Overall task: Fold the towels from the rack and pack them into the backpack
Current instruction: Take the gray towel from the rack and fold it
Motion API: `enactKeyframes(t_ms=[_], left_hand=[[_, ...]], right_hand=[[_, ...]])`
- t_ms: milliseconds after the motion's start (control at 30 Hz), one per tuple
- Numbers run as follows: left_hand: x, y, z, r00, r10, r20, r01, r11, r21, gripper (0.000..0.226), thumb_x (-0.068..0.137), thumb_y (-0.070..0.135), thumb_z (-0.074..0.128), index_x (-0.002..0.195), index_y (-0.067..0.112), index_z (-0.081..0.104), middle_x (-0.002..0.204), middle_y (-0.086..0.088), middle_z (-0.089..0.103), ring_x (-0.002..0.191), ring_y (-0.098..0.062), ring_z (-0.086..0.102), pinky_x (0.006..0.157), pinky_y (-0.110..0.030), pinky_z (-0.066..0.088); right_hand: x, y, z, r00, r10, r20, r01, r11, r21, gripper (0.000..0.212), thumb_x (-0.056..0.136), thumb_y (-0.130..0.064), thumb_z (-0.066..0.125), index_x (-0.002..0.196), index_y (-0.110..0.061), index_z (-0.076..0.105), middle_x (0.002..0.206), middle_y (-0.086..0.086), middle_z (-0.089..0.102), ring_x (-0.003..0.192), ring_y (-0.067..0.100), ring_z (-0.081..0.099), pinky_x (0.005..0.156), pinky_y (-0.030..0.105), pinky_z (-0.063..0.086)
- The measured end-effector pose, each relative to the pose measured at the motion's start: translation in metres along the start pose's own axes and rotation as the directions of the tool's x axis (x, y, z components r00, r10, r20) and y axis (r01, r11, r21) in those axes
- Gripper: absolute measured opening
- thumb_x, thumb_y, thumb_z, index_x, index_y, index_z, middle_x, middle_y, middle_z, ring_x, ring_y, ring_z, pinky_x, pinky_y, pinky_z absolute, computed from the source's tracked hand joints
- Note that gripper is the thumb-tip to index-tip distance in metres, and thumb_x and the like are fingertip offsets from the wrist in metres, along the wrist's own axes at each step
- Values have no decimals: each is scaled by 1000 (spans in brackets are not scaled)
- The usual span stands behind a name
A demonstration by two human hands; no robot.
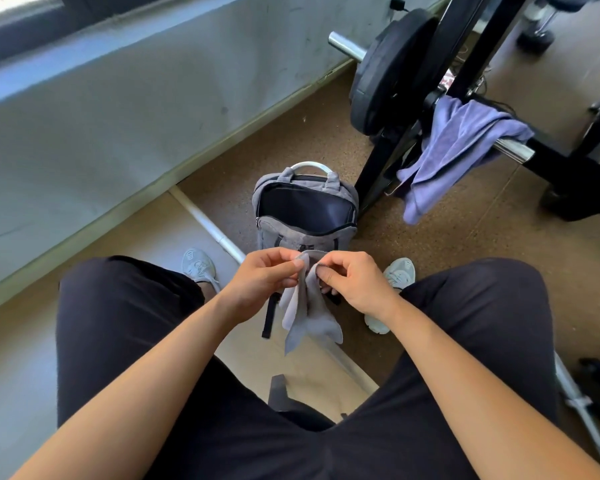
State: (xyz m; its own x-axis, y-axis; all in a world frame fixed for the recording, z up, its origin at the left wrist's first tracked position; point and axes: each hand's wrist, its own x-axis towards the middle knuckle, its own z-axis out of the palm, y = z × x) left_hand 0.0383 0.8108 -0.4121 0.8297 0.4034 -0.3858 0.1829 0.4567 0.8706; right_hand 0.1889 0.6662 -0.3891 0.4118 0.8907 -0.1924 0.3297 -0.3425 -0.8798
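A small grey towel (pixel 307 317) is held up just on the near side of the backpack (pixel 291 233), overlapping its front in the view. The towel's top edge is pinched between thumb and curled fingers by the left hand (pixel 260 275), and in the same way by the right hand (pixel 357 282). The two hands are kept close together, and the rest of the cloth hangs crumpled below them. The backpack is stood upright on the floor, its main compartment unzipped and its dark lining exposed. Beyond the backpack and to its right, a purple towel (pixel 454 147) is draped over a chrome bar (pixel 513 150) of the black rack (pixel 465 46). A black weight plate (pixel 385 74) is seen beyond the backpack. A red-and-white label (pixel 448 79) beside the plate is too blurred to be read.
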Motion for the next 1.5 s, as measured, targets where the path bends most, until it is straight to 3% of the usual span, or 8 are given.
enactKeyframes(t_ms=[267,400,500,567,767,933,1133,1500], left_hand=[[0,-7,-1,999,42,13,-43,991,124,19,84,20,77,97,7,77,90,-8,75,79,-12,66,78,-28,52],[-1,-6,-1,997,75,37,-80,981,179,24,88,17,73,104,-1,76,91,-8,75,80,-9,65,78,-25,51],[-3,-4,0,992,91,92,-108,976,188,17,95,9,66,106,0,74,88,-1,76,78,-6,66,76,-22,52],[-4,-2,2,989,101,109,-120,974,190,17,96,5,64,108,-4,72,84,3,75,78,-6,68,76,-21,53],[2,-8,-1,983,165,78,-182,910,373,19,90,-4,70,101,11,64,93,-5,67,84,-16,66,82,-36,57],[6,-17,0,947,309,84,-281,674,684,26,88,2,69,82,25,59,79,14,63,75,-5,60,75,-34,56],[9,-21,-5,880,474,-29,-271,553,788,28,86,-2,63,84,25,73,84,11,72,79,-11,66,74,-43,56],[8,-23,8,853,508,117,-397,488,777,25,90,43,68,87,22,83,107,10,71,96,-8,67,79,-26,52]], right_hand=[[0,2,2,992,-124,-12,120,980,-160,5,93,-21,71,90,-17,73,72,-12,65,71,9,63,65,22,51],[3,3,3,976,-187,-108,158,959,-235,23,86,-19,79,105,-23,68,101,-8,57,70,9,59,66,18,49],[4,0,2,981,-195,-6,191,969,-159,39,91,-15,73,127,-26,64,122,-13,58,82,4,63,73,14,50],[2,0,2,991,-120,62,126,987,-97,25,96,-17,67,120,-25,68,104,-15,68,87,0,67,73,14,51],[2,0,-2,998,9,-64,-5,998,56,8,97,-17,66,92,-13,69,57,0,65,44,8,58,48,25,49],[1,-5,-5,993,6,-114,18,978,209,8,97,-18,66,91,-12,68,58,9,68,39,13,55,44,26,46],[2,-1,-6,961,-49,-273,89,987,136,9,94,-16,71,85,-15,73,55,-11,61,44,6,54,51,19,43],[0,-8,1,974,-103,-200,125,987,104,10,93,-16,71,92,-8,77,66,-4,68,48,6,56,49,18,44]])
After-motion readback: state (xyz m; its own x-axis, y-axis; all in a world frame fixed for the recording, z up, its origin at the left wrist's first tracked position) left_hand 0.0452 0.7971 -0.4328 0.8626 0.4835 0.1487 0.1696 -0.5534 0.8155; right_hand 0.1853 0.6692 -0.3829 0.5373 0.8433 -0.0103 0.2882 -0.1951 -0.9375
